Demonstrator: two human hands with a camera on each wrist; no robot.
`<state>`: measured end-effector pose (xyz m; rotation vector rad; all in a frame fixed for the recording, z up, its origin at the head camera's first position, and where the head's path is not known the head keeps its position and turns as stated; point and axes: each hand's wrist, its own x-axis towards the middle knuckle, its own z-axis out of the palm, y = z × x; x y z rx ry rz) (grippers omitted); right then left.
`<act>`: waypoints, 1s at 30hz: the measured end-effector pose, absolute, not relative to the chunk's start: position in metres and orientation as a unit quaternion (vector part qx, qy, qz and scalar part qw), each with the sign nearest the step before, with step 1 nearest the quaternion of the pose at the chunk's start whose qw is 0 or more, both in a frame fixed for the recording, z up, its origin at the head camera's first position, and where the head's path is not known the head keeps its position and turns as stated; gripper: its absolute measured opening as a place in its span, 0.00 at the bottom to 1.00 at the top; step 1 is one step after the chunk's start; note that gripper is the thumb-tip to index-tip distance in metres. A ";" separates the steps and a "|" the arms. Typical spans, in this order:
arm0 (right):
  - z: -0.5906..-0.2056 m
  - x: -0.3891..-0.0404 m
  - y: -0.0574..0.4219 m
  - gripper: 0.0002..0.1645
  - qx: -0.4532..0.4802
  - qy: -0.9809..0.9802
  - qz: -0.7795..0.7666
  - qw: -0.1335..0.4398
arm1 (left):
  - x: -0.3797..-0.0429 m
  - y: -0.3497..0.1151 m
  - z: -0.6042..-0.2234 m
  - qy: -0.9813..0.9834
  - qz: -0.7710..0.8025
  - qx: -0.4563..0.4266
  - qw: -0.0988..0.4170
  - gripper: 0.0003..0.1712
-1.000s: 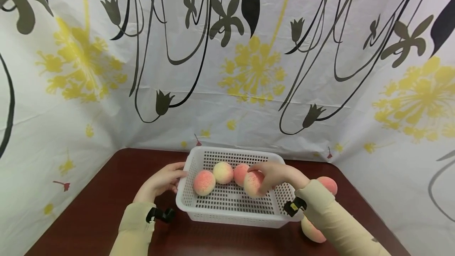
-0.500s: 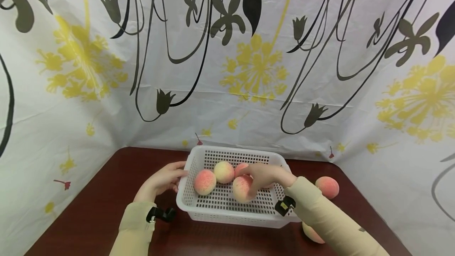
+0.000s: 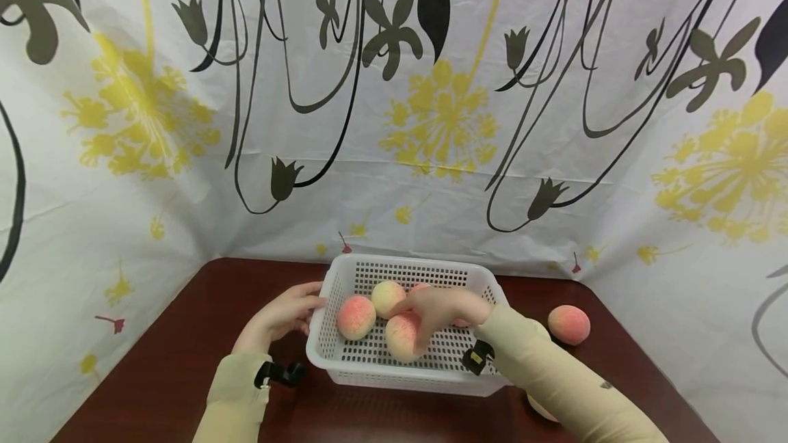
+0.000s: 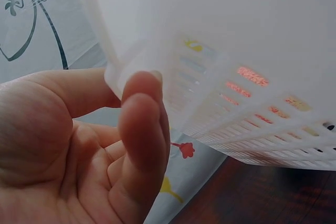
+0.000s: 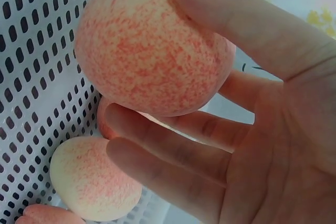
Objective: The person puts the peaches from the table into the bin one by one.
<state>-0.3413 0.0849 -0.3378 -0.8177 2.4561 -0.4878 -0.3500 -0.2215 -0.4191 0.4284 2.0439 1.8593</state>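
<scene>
The right hand [image 3: 434, 313] pinches a speckled peach [image 3: 401, 340] between thumb and forefinger, the other fingers reaching out fairly straight beside it. That peach is inside the white basket [image 3: 418, 377], just to 6 o'clock of its centre; whether it touches the base cannot be told. At 9 o'clock the left hand [image 3: 286, 313] holds the basket's rim, fingers bent against the outer wall, though how firmly is unclear.

Around the gripped peach, a redder peach [image 3: 356, 318] lies at 10 o'clock, a pale peach [image 3: 385, 298] at 11, and a half-hidden peach [image 3: 421, 287] at 1. Out on the dark desk [image 3: 154, 374], a loose peach [image 3: 569, 325] rests at 3 o'clock from the basket, and a mostly covered peach [image 3: 540, 409] at 4.

The held peach looks light and matte, probably firm and not slippery, yet its roundness invites rolling; the best hold seems to be across its widest part, thumb opposite fingers. The basket looks like thin, light plastic, likely to skid, so its rim suits a steadying grip
</scene>
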 end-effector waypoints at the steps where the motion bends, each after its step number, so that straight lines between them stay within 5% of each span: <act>1: -0.338 -0.341 0.083 0.48 -0.307 0.902 -0.171 0.249 | -0.350 -0.222 -0.420 0.720 0.655 0.149 0.172 0.32; 11: -0.340 -0.345 0.064 0.46 -0.462 0.855 -0.039 0.231 | -0.351 -0.222 -0.422 0.723 0.653 0.142 0.172 0.32; 30: -0.345 -0.347 0.040 0.50 -0.525 0.829 0.024 0.194 | -0.354 -0.221 -0.423 0.729 0.648 0.139 0.169 0.33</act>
